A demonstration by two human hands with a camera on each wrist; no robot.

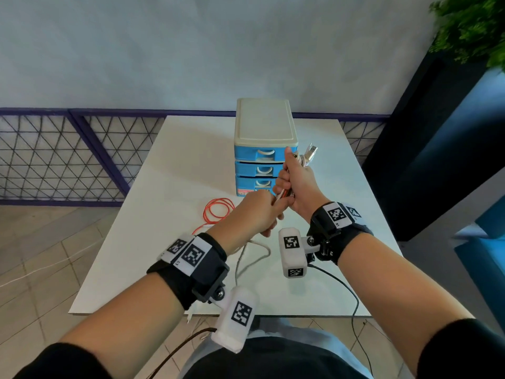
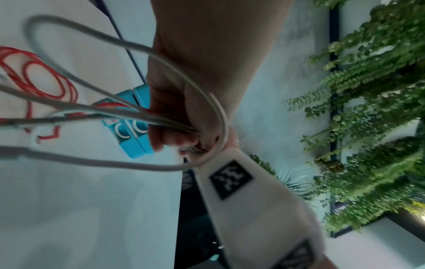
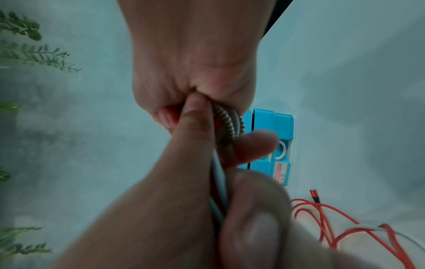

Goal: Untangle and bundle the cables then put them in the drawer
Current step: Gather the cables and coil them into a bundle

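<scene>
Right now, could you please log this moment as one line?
right hand: grips cable bundle | left hand: pinches strands | drawers: closed

R hand & L hand grip cable bundle; red cable on table.

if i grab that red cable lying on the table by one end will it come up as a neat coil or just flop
Probably flop. The thin red cable lies in loose, uneven loops on the white table with nothing visibly tying them, so they would likely unwind and dangle. It looks light for its length. A grey cable crosses it, so it may snag or drag that along.
</scene>
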